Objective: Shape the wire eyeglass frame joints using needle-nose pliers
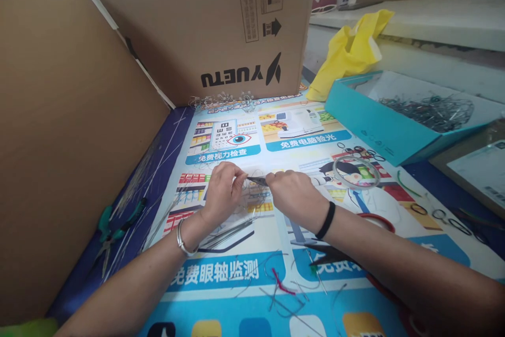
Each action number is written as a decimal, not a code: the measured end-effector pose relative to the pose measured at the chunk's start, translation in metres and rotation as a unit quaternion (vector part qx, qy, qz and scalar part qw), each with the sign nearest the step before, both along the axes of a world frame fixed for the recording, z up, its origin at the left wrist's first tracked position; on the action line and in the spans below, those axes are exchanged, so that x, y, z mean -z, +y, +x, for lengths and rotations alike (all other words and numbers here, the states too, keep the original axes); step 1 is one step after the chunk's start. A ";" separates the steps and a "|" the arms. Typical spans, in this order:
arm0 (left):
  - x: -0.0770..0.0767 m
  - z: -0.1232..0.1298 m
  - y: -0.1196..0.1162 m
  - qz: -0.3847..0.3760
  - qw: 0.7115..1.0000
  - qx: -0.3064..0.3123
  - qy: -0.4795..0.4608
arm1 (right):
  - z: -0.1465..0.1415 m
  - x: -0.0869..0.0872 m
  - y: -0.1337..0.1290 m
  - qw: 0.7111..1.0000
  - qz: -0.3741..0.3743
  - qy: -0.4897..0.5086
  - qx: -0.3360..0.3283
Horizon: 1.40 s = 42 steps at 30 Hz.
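My right hand (298, 195) is closed around small pliers (257, 181), with only their dark, narrow jaws showing and the handles hidden in the fist. The jaw tip meets the fingertips of my left hand (223, 187), which pinch a thin wire (245, 185). Fine wire loops hang below the tool between both hands. Under my left wrist lies a bundle of straight wires (226, 234). Scissors (331, 254) with red handles rest under my right forearm. Wire scraps and a red twisted piece (282, 282) are scattered on the printed sheet (272, 253) nearer to me.
Cardboard panels (197, 27) stand at the left and back. Green-handled pliers (108, 234) and long wires lie at left. On the right are a turquoise box (366, 121) of metal pieces, a yellow bag (347, 53), a clear ring (356, 172) and several dark rings (460, 226).
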<state>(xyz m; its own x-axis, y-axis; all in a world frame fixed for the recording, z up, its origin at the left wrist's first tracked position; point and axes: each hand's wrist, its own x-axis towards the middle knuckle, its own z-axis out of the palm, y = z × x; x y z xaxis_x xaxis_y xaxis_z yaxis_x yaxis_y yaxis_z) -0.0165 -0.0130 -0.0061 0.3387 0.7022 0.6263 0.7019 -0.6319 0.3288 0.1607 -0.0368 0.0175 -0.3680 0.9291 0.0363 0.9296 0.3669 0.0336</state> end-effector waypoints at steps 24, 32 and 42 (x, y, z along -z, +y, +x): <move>-0.001 -0.003 0.001 -0.027 0.999 -0.026 -0.011 | 0.007 -0.001 0.002 1.000 0.016 -0.006 -0.003; 0.001 -0.003 0.001 -0.022 0.999 -0.020 -0.019 | 0.007 0.000 0.002 1.000 0.012 -0.006 -0.007; 0.000 -0.001 -0.001 -0.015 1.000 -0.003 -0.023 | 0.006 0.000 0.002 0.999 0.028 -0.016 -0.013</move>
<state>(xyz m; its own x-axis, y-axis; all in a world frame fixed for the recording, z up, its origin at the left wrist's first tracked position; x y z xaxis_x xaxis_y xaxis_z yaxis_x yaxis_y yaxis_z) -0.0178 -0.0137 -0.0062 0.3046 0.7230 0.6200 0.6895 -0.6165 0.3802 0.1668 -0.0344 0.0174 -0.3945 0.9157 0.0763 0.9176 0.3882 0.0853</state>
